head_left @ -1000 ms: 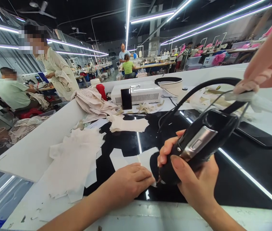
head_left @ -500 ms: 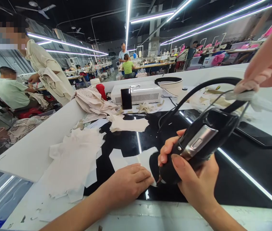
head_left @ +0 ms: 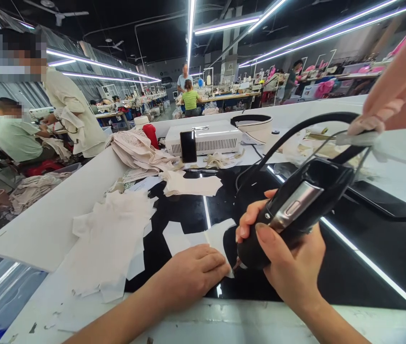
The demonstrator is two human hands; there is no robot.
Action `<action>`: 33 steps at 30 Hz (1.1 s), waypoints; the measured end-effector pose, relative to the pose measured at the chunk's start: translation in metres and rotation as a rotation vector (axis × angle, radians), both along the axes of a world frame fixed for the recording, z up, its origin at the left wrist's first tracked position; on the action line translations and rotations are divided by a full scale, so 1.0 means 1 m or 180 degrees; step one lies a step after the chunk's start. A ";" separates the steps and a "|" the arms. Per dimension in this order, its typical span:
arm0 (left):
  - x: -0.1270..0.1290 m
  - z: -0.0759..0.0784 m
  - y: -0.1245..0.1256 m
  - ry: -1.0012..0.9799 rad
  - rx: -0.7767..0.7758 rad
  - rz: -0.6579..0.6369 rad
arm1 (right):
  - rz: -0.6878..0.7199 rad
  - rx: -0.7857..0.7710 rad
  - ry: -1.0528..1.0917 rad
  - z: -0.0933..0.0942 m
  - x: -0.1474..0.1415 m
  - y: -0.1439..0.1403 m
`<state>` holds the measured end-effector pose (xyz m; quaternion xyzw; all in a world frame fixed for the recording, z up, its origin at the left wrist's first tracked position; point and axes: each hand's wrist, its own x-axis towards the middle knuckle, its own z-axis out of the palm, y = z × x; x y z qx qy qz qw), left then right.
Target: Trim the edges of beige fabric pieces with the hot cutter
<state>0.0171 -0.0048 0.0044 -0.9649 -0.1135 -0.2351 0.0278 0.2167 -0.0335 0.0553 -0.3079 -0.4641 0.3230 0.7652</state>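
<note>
My right hand [head_left: 289, 267] grips a black corded cutting tool [head_left: 296, 210] with a silver panel, its tip down on a white fabric piece [head_left: 203, 236] lying on the glossy black tabletop [head_left: 367, 258]. My left hand [head_left: 192, 272] lies flat on the near edge of that piece, fingers together, right beside the tool's tip. The tool's black cable [head_left: 296, 131] arcs up and away to the right. A pile of white cut pieces [head_left: 113, 234] lies to the left of my left hand.
Another stack of cut pieces [head_left: 188, 184], a white box-shaped machine [head_left: 206, 136] with a phone [head_left: 188, 145] leaning on it, and beige fabric [head_left: 138, 148] sit further back. Another person's hand [head_left: 396, 91] reaches in at top right. Workers stand and sit at left.
The tool in my right hand has shifted slightly up and left. The standing person at left has moved a little. My left hand stays put.
</note>
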 end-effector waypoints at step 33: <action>-0.015 0.000 0.001 -0.0082 -0.0813 -0.0011 | 0.0087 -0.0035 -0.0214 0.005 -0.004 -0.019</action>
